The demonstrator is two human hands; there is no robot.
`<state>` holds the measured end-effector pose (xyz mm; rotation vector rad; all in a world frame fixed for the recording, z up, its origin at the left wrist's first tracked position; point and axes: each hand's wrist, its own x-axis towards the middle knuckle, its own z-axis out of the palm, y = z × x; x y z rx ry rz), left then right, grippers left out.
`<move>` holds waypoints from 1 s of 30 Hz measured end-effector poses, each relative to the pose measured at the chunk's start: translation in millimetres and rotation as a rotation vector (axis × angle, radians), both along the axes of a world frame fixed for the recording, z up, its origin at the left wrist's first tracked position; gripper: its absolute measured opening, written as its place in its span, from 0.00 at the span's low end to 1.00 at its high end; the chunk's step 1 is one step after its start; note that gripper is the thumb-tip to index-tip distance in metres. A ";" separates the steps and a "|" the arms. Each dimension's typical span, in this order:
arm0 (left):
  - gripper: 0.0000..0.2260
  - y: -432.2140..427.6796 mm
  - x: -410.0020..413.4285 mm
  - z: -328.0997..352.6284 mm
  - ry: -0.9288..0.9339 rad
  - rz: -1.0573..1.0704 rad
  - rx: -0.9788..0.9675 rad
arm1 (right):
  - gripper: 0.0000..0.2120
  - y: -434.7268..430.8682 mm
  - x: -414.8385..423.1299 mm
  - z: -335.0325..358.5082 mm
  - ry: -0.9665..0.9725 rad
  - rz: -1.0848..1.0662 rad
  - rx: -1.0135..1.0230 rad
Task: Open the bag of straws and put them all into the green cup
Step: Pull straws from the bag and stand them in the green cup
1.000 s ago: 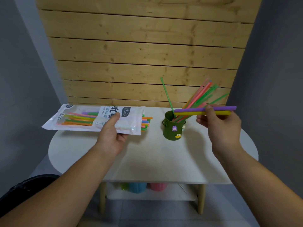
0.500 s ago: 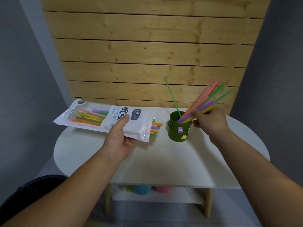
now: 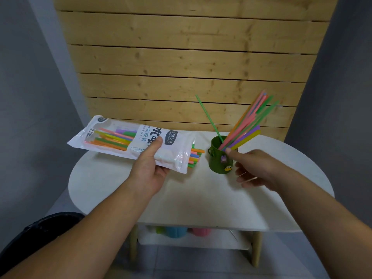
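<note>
My left hand [image 3: 150,170] grips a white plastic straw bag [image 3: 120,139] above the table's left half, thumb on top. Coloured straw ends [image 3: 195,157] poke out of the bag's open right end. A green cup [image 3: 218,158] with small stickers stands at the table's middle right, holding several straws [image 3: 247,121] that lean right and one thin green straw leaning left. My right hand [image 3: 255,170] hovers just right of the cup, blurred, fingers spread and loose, holding nothing.
The white oval table [image 3: 201,198] stands against a wooden slat wall [image 3: 181,67]. Blue and pink cups [image 3: 181,231] sit on the shelf under the tabletop. Grey walls close in on both sides.
My right hand slid the purple and yellow straws into the green cup, let them go, and drew back down beside the cup. My left hand kept holding the bag.
</note>
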<state>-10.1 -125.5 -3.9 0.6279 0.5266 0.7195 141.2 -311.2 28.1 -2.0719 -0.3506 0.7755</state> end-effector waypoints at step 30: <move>0.08 0.0 -1.8 1.0 -0.016 0.001 -0.047 | 0.08 25.7 -33.6 -5.2 0.026 -0.016 0.638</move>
